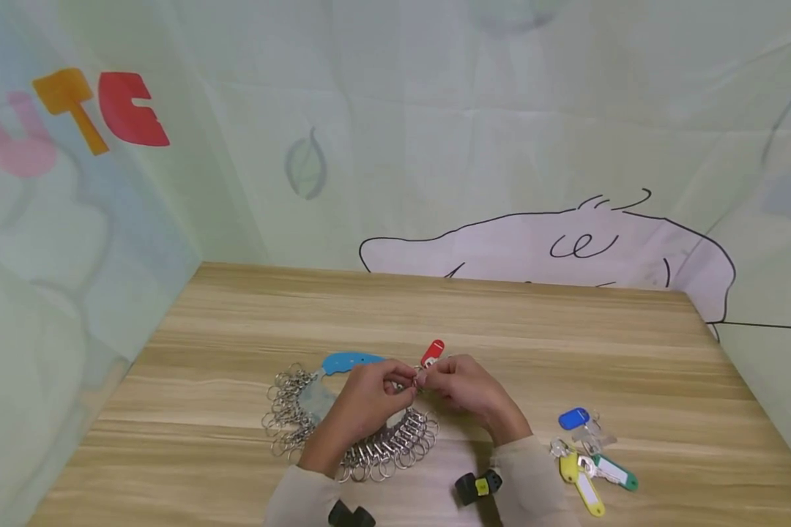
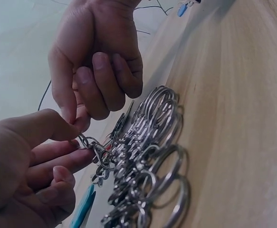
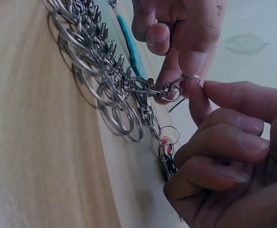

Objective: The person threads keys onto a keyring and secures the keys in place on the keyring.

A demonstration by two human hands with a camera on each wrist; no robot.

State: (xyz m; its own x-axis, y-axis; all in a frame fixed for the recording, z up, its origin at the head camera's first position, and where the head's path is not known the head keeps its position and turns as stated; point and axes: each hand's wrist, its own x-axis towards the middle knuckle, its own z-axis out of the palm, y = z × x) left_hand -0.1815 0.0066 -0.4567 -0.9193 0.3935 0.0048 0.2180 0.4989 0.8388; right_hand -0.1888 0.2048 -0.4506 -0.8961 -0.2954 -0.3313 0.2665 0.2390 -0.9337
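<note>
Fingertips of my left hand and right hand meet and pinch one small metal key ring between them. That ring hangs from a swivel clasp, part of a large bunch of metal key rings with clasps, spread in an arc on the table. A blue curved handle lies at the top of the arc, partly behind my left hand. Just beyond the fingertips is a red key tag; what joins it to the bunch is partly hidden by the fingers.
To the right on the wooden table lie a blue key tag, a yellow key tag and a green key tag, with rings and a clear tag among them. A printed cloth backdrop stands behind the table.
</note>
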